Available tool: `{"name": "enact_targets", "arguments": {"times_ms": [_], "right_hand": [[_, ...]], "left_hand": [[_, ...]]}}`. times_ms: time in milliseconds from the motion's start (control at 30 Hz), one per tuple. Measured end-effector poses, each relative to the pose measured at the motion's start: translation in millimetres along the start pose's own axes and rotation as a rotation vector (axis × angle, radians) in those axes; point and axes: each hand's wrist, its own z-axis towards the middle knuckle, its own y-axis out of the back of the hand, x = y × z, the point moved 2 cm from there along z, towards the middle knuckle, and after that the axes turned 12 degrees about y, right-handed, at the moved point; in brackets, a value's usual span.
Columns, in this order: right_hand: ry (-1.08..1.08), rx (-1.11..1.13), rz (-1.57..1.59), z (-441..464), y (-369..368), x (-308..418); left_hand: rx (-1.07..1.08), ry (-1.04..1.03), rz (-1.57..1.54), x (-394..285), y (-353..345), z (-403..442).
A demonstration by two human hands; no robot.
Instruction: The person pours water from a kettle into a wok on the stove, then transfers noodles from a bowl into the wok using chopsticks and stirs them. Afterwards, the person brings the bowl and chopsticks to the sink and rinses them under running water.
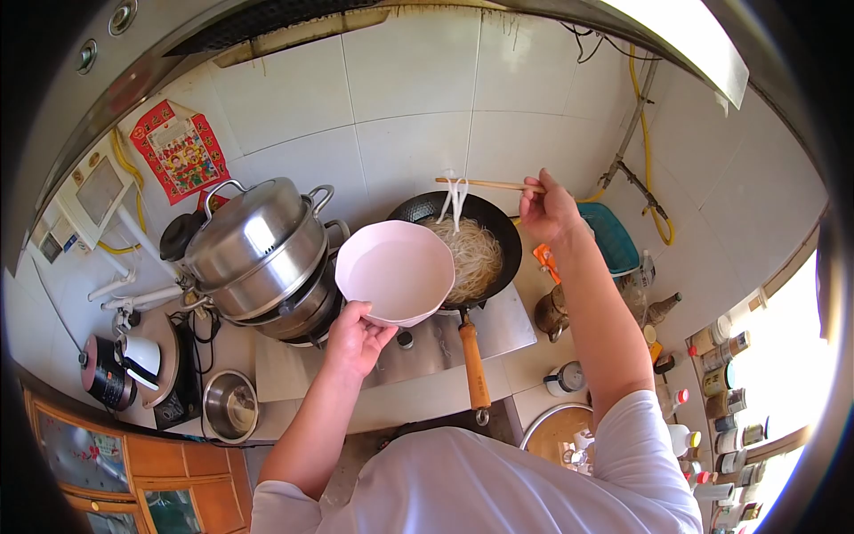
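Observation:
My left hand (358, 341) grips the near rim of a pink bowl (396, 271), which is tilted beside the wok and looks empty inside. Chopsticks (489, 184) are held in my right hand (546, 210), pointing left over the wok. A few white noodles (456, 203) hang from their tips. Below them, a black wok (503, 233) with a wooden handle (474, 365) holds a mass of noodles (476, 258) on the steel stove (427, 349). The bowl covers part of the wok's left side.
A large steel steamer pot (258, 240) stands left of the bowl. Farther left are a steel basin (231, 407) and a kettle (140, 359). A teal basin (612, 236), bottles (663, 307) and a brown jug (552, 313) lie to the right.

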Motion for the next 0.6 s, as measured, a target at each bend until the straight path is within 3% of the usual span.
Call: {"name": "enact_targets", "arguments": {"times_ms": [100,167,200,267,300,433,500,600], "right_hand": [[0.059,0.008,-0.108,18,25,-5],[0.199,-0.109,-0.624,8,33,-10],[0.198,-0.103,-0.625,4,32,-11],[0.471,0.031,-0.671,-11,25,0],[0.466,0.034,-0.672,-26,14,5],[0.297,0.404,-0.827,-90,-42,2],[0.212,0.447,-1.019,-96,-49,-12],[0.164,0.500,-0.934,-75,-35,-42]], "left_hand": [[0.002,0.003,-0.004,0,1,-1],[-0.004,0.007,-0.015,1,2,-1],[-0.009,0.010,-0.023,0,3,-1],[-0.012,0.007,-0.026,-2,4,0],[-0.013,0.009,-0.023,-2,4,0],[-0.046,0.010,-0.004,-4,2,-2],[-0.050,0.024,-0.014,-6,2,-2],[-0.015,0.039,-0.011,-6,3,-1]]}}
